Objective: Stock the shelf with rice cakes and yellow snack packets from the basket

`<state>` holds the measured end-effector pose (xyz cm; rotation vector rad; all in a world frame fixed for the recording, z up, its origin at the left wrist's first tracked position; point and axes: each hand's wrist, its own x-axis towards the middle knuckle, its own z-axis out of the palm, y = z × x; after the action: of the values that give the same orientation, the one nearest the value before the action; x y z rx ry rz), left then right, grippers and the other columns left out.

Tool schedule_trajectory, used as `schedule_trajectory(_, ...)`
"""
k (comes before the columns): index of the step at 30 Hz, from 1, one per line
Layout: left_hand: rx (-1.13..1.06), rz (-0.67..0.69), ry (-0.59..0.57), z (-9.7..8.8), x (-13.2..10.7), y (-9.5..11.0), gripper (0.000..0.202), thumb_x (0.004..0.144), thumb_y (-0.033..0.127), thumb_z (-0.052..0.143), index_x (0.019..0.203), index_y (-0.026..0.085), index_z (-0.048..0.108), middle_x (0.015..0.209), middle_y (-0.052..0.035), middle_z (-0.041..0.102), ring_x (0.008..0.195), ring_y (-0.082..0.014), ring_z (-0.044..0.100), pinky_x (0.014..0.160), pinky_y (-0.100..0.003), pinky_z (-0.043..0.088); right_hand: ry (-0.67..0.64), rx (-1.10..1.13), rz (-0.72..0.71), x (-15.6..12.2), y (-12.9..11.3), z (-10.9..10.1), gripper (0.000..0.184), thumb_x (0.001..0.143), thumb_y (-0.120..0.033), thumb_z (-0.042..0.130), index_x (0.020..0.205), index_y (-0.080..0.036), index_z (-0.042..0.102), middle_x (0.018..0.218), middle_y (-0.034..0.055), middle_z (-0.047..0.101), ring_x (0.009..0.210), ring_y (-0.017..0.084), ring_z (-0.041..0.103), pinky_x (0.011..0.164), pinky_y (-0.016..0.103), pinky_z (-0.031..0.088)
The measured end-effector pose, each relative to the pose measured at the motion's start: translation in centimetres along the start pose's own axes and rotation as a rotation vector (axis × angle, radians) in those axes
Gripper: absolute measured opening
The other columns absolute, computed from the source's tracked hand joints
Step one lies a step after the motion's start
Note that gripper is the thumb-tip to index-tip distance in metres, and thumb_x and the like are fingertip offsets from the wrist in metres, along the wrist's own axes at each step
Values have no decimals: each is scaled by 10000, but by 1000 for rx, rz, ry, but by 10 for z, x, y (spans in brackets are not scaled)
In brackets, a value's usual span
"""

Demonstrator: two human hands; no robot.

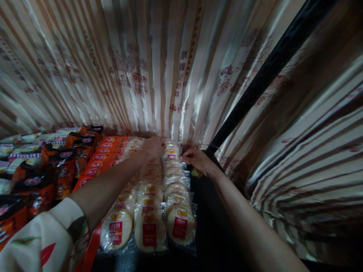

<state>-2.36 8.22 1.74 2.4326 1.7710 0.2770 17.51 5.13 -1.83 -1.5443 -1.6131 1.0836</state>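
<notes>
Three overlapping rows of clear packets with round pale rice crackers [149, 226] run away from me, each with a red and yellow label. My left hand [153, 147] reaches over the middle row to the back. Its curled fingertips meet the left edge of the rearmost cracker packet [171, 148] in the right row. On the opposite side, my right hand [197, 159] has thumb and fingers pinched at the right edge of that same packet. Part of the middle and left rows is hidden by my left forearm.
Orange packs [106, 151] stand in a row left of the crackers. Farther left are black-and-orange bags [61, 166] and white bags [27, 160]. A pleated printed curtain [159, 75] hangs behind, crossed by a dark slanted pole [263, 75]. Black surface [208, 223] shows at right.
</notes>
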Motion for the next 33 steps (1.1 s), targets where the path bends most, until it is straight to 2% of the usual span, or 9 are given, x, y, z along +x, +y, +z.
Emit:
schedule_trajectory(5, -11, -2, -3, -1, 0, 0, 232, 798, 281, 467, 902, 222, 665, 927, -25, 694, 853, -158, 632, 738, -238, 475, 52, -72, -90, 0, -1, 2, 226, 650, -399, 651, 621, -186, 580, 576, -28, 570, 524, 96, 503, 489, 207, 404)
schedule_trajectory(9, -14, 15, 5, 0, 0, -2, 229, 796, 290, 471, 898, 216, 661, 925, -27, 691, 863, -158, 629, 752, -237, 471, 135, -168, -117, 3, 0, 4, 204, 702, -382, 601, 631, -194, 567, 571, -34, 569, 530, 97, 512, 530, 217, 419)
schedule_trajectory(14, -39, 38, 22, 4, 0, -4, 220, 788, 269, 468, 890, 207, 653, 902, -32, 683, 839, -170, 628, 736, -258, 478, 156, -226, -147, 4, 0, 7, 187, 740, -358, 563, 641, -199, 554, 547, -43, 573, 533, 102, 530, 559, 221, 419)
schedule_trajectory(21, -99, 52, 160, -2, -8, 0, 200, 795, 224, 470, 927, 172, 611, 990, -48, 626, 850, -132, 603, 760, -226, 464, 162, -240, -105, -1, -3, 9, 205, 755, -392, 543, 671, -205, 559, 537, -40, 593, 515, 111, 559, 528, 216, 422)
schedule_trajectory(25, -29, 157, 25, -7, -18, 3, 223, 816, 275, 449, 854, 178, 647, 871, -49, 660, 796, -159, 612, 724, -256, 466, 171, -235, -85, -2, -2, 10, 222, 754, -413, 537, 673, -207, 552, 540, -40, 591, 501, 107, 552, 514, 213, 415)
schedule_trajectory(28, 14, 189, -74, -11, -24, 7, 221, 805, 273, 470, 853, 176, 662, 864, -68, 673, 804, -188, 620, 706, -276, 466, 175, -239, -81, -1, 0, 12, 224, 752, -418, 535, 676, -208, 552, 538, -41, 585, 494, 104, 538, 514, 213, 411)
schedule_trajectory(33, 51, 147, -102, -13, -26, 14, 232, 786, 175, 449, 877, 158, 662, 917, -88, 678, 843, -194, 624, 731, -280, 468, 177, -255, -87, -4, -3, 10, 251, 765, -443, 524, 691, -204, 552, 579, -28, 598, 546, 113, 554, 544, 221, 413)
